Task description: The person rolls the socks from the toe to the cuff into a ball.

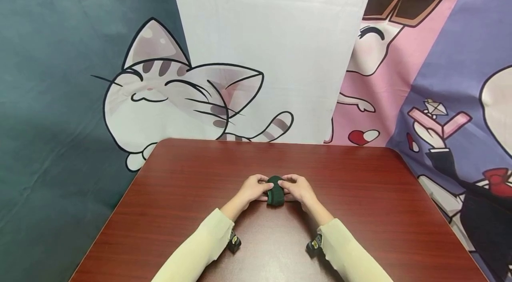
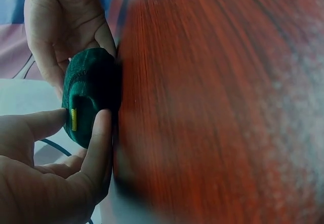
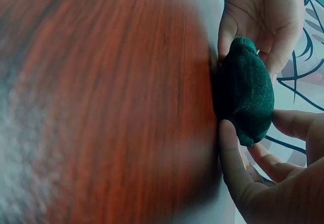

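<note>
A dark green sock [image 1: 275, 191], folded into a compact bundle, lies on the table between the two hands. From its left side my left hand [image 1: 254, 188] holds it, thumb on top and fingers along the side. My right hand [image 1: 298, 188] grips the opposite side in much the same way. In the left wrist view a small yellow mark shows on the bundle [image 2: 81, 95], beside the left fingertips. Ribbed knit and a short stub at the far end of the sock [image 3: 245, 90] appear in the right wrist view.
The reddish-brown wooden table [image 1: 192, 162] has rounded far corners. Behind it hangs a cloth backdrop [image 1: 272, 29] printed with a cartoon cat and figures. Small black cameras [image 1: 234, 243] are strapped at both wrists, below pale sleeves [image 1: 200, 246].
</note>
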Action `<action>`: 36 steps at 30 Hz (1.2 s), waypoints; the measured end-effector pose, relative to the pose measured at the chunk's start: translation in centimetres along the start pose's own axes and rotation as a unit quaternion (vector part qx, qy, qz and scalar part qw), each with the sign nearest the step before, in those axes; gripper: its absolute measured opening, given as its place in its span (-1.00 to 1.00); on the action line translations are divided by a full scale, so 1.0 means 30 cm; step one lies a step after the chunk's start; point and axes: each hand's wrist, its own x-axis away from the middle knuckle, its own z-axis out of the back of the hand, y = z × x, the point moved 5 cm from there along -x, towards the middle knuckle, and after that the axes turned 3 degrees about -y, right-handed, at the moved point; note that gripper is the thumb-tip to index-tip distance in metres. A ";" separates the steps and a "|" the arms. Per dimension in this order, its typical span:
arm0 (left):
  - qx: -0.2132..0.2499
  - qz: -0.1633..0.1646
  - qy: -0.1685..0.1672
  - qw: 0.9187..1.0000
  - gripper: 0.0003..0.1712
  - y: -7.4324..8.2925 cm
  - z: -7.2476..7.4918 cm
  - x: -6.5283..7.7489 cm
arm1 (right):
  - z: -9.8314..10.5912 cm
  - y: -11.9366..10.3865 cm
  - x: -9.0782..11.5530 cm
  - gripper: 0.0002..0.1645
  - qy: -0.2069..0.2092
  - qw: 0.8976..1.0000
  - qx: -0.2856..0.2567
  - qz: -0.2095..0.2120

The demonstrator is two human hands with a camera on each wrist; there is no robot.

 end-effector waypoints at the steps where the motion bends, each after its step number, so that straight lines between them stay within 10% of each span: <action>1: 0.001 0.000 0.000 1.000 -0.52 -0.001 0.000 -0.001 | 0.001 0.001 -0.001 -0.54 0.001 1.000 0.000 -0.001; 36: -0.016 -0.016 -0.001 1.000 -0.52 0.022 0.096 0.040 | 0.069 -0.025 0.002 -0.61 0.008 1.000 0.009 0.000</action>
